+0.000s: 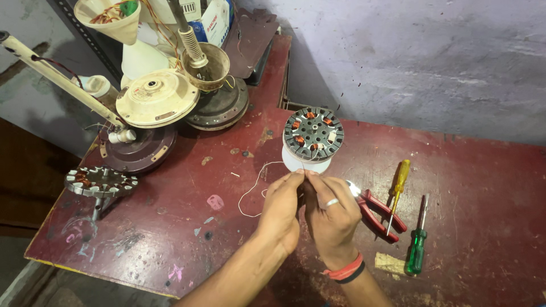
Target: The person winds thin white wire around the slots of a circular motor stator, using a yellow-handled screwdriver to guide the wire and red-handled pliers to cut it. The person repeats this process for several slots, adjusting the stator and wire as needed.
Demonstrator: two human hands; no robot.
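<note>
Upper left of the frame: stack of cream and brown fan housings (156,98) with a cream rod (57,74) leaning across them. Left edge, middle: second wound core (101,182) on its shaft, close to the table's (170,227) near-left edge. Centre: left hand (280,210) and right hand (330,216), fingertips pinched together on a thin white wire (253,185) that loops away to the left over the red tabletop; both hands closed on that wire. Just above the hands: round motor core (313,134) with copper coils, resting on a white spool, its lead running down to the fingers. Right of centre: red-handled pliers (380,215), touching or just beside the right hand; yellow screwdriver (398,190); green screwdriver (417,245); small wood chip (390,263). Risk, as judged: a sharp tug could snap the fine wire or tip the core off its spool; an elbow swing could knock the pliers. Open room: bare tabletop lower left and far right; wall bounds the top.
</note>
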